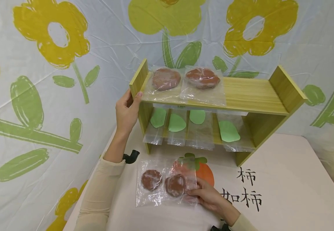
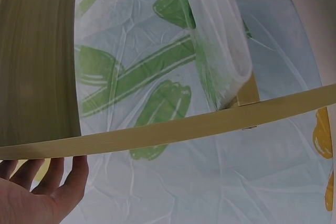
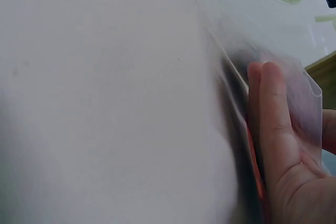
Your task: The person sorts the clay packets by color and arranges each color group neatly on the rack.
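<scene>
My left hand [image 1: 127, 112] grips the left end panel of a small two-tier wooden shelf [image 1: 250, 93]. Its thumb lies at the upper board's front corner; in the left wrist view the fingertips [image 2: 79, 169] touch the panel's edge. Low in front of the shelf, my right hand [image 1: 210, 196] pinches the right edge of clear plastic packaging [image 1: 152, 200] around two flat brown rounds [image 1: 151, 180] dusted white, like dried persimmons. Whether this is one bag or two overlapping cannot be told. The right wrist view shows the fingers [image 3: 274, 103] straight along the plastic.
Two bagged reddish-brown rounds [image 1: 166, 79] lie on the upper board's left half. Several clear bags with green paper pieces [image 1: 229, 131] overhang the lower tier. The pale tabletop [image 1: 288, 160] bears a persimmon picture [image 1: 206, 173] and black characters. A flower-printed cloth [image 1: 109, 48] hangs behind.
</scene>
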{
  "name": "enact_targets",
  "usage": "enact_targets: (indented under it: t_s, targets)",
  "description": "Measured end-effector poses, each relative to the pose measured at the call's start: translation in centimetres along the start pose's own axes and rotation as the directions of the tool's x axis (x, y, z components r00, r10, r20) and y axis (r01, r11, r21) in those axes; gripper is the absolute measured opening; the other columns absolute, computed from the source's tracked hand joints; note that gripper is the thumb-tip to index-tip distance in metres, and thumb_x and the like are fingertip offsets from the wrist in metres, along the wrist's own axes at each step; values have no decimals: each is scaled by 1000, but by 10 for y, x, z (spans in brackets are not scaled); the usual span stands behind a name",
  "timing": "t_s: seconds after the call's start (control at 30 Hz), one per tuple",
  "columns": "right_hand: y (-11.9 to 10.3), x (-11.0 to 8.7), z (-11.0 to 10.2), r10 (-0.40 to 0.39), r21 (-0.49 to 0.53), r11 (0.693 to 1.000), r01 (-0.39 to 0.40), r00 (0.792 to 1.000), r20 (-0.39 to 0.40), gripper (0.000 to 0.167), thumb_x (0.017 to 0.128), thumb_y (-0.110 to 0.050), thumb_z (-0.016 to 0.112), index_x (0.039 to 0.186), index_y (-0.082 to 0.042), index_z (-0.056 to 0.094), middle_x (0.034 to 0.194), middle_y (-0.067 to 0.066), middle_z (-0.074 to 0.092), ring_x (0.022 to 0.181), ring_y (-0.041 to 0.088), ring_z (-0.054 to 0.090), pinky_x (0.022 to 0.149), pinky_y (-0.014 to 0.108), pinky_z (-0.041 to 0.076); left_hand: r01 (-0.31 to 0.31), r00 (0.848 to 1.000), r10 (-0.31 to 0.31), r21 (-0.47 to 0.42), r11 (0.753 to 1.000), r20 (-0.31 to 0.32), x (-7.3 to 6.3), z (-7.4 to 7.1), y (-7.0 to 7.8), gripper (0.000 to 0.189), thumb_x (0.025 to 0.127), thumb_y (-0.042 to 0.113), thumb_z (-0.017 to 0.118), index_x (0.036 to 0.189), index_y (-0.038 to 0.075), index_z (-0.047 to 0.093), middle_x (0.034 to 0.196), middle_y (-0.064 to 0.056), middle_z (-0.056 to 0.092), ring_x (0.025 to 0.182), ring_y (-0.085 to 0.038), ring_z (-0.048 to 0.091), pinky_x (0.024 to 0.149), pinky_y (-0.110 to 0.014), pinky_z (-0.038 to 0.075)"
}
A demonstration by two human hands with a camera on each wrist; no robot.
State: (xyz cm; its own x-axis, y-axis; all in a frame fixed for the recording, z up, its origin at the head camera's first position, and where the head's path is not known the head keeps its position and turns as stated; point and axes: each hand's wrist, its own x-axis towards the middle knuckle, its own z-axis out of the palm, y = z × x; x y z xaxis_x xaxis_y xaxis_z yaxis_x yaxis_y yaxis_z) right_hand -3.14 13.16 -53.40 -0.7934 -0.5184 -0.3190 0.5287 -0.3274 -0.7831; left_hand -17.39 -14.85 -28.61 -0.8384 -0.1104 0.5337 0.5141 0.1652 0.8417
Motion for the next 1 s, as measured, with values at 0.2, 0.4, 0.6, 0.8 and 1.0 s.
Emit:
enact_targets:
  t_s: [0.2, 0.4, 0.6, 0.8, 1.0]
  targets:
    - [-1, -8, -5, -31, 15, 999, 31, 999, 15, 70, 92, 16, 54, 151, 10, 16, 132, 26, 55, 114, 36, 61, 93, 49, 51, -7, 1000, 7, -3, 1000, 1, -1, 0, 0, 39, 101, 10, 59, 138, -3, 58, 126, -20, 65, 107, -24, 65, 88, -34, 54]
    - [-4, -18, -8, -60, -30, 998, 61, 998, 18, 68, 94, 13, 56, 150, 11, 18, 129, 22, 58, 110, 33, 63, 92, 48, 52, -9, 1000, 9, 0, 1000, 3, -2, 0, 0, 40, 101, 11, 59, 138, -3, 57, 125, -19, 66, 106, -24, 65, 88, -35, 54]
    - [-10, -27, -9, -97, -162, 981, 102, 994, 39, 63, 93, 9, 59, 146, 14, 25, 127, 20, 59, 108, 28, 64, 91, 42, 53, -13, 1000, 13, 7, 1000, -6, -1, 0, 1, 39, 101, 12, 60, 137, -3, 59, 124, -19, 66, 105, -24, 65, 85, -33, 55]
    - [-19, -36, -7, -134, -305, 941, 146, 989, 59, 66, 93, 5, 63, 150, 11, 28, 130, 25, 57, 104, 26, 64, 86, 34, 55, -20, 1000, 20, 5, 1000, -7, -1, 1, 2, 38, 101, 11, 60, 136, -4, 59, 123, -20, 66, 105, -24, 65, 85, -31, 54]
    - [-30, -45, -4, -178, -421, 879, 223, 973, 145, 60, 95, 2, 62, 148, 7, 35, 122, 27, 61, 77, 12, 62, 61, 20, 50, -13, 1000, 14, 9, 1000, -10, -2, 1, 3, 39, 101, 11, 60, 137, -3, 59, 124, -20, 66, 106, -23, 65, 86, -32, 54]
